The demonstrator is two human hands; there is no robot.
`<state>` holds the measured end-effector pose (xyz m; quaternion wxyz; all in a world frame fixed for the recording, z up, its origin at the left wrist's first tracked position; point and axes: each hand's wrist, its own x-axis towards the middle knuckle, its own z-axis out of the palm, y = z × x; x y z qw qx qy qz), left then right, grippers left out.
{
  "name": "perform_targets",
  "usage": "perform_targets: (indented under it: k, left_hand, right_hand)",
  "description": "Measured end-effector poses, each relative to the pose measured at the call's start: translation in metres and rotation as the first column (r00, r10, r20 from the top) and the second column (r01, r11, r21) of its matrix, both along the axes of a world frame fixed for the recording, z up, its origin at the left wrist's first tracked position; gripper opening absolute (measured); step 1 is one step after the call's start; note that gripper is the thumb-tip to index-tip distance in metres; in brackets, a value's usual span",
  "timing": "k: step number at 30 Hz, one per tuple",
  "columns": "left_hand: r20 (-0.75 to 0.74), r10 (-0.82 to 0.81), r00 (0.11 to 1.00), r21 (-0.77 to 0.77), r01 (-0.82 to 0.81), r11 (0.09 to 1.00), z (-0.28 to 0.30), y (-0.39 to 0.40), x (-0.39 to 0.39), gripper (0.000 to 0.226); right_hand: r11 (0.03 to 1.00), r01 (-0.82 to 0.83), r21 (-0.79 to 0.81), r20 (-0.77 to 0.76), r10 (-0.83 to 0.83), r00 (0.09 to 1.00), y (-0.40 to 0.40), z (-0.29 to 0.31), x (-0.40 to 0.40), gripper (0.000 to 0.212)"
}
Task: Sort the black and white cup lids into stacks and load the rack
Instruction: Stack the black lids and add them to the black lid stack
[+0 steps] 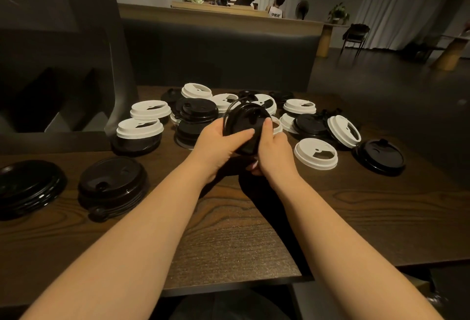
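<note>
Both hands hold a small stack of black lids (244, 121) tilted up above the wooden table (229, 238). My left hand (218, 144) grips it from the left with the thumb across its face. My right hand (273, 149) grips the right edge, thumb on top. Behind lies a mixed pile of white lids (150, 109) and black lids (198, 109). A single white lid (316, 153) and a black lid (379, 156) lie to the right. Two black stacks (112, 184) (28, 187) sit on the left. No rack is visible.
A dark padded bench back (216, 52) runs behind the table, and a dark chair (63, 77) stands at the left. Two people sit far off at a wooden counter (221, 14). The table's front edge (229, 286) is near my body.
</note>
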<state>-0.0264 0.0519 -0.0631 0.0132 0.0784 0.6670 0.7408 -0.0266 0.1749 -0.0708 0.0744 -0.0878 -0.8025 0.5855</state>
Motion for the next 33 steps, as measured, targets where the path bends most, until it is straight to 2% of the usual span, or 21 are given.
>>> perform_targets:
  k: [3, 6, 8, 11, 16, 20, 23, 29, 31, 33]
  left_hand:
    - [0.043, 0.005, 0.999, 0.048, -0.007, 0.999, 0.001, -0.007, -0.006, 0.024]
    - [0.076, -0.045, 0.996, 0.058, 0.041, 0.997, 0.001, -0.016, -0.012, 0.024]
    - [0.107, -0.091, 0.99, 0.067, 0.084, 0.994, 0.002, -0.021, -0.014, 0.022]
    - [0.137, -0.12, 0.983, 0.095, 0.108, 0.99, 0.001, -0.023, -0.015, 0.019]
    - [0.131, -0.018, 0.991, 0.081, 0.008, 0.997, -0.005, -0.023, -0.019, 0.04]
    - [0.121, -0.055, 0.991, 0.054, 0.048, 0.997, -0.005, -0.023, -0.019, 0.036]
    - [0.117, -0.059, 0.991, 0.065, 0.052, 0.997, -0.004, -0.023, -0.018, 0.039]
    - [0.082, -0.143, 0.986, 0.193, 0.125, 0.973, 0.001, -0.025, -0.014, 0.033]
    - [0.108, -0.139, 0.984, 0.246, 0.109, 0.963, 0.001, -0.024, -0.014, 0.025]
    - [0.154, -0.108, 0.982, 0.23, 0.071, 0.97, 0.0, -0.022, -0.012, 0.016]
  right_hand:
    - [0.996, -0.035, -0.084, -0.106, 0.026, 0.994, 0.003, 0.002, -0.001, 0.04]
    - [0.932, -0.125, -0.339, -0.095, 0.098, 0.991, 0.008, 0.008, -0.001, 0.034]
    - [0.894, -0.175, -0.413, -0.089, 0.151, 0.984, 0.011, 0.011, 0.0, 0.03]
    - [0.889, -0.218, -0.403, -0.094, 0.196, 0.976, 0.014, 0.012, 0.002, 0.015]
    - [0.887, -0.238, -0.395, -0.081, 0.224, 0.971, 0.014, 0.009, 0.0, 0.012]
    - [0.925, -0.195, -0.326, -0.116, 0.166, 0.979, 0.014, 0.005, -0.002, 0.021]
    - [0.925, -0.209, -0.318, -0.131, 0.175, 0.976, 0.015, 0.004, -0.003, 0.009]
    - [0.911, -0.235, -0.339, -0.168, 0.188, 0.968, 0.016, 0.007, -0.002, 0.014]
    - [0.892, -0.199, -0.406, -0.165, 0.142, 0.976, 0.016, 0.006, -0.004, 0.024]
    - [0.881, -0.182, -0.437, -0.15, 0.128, 0.98, 0.015, 0.004, -0.006, 0.029]
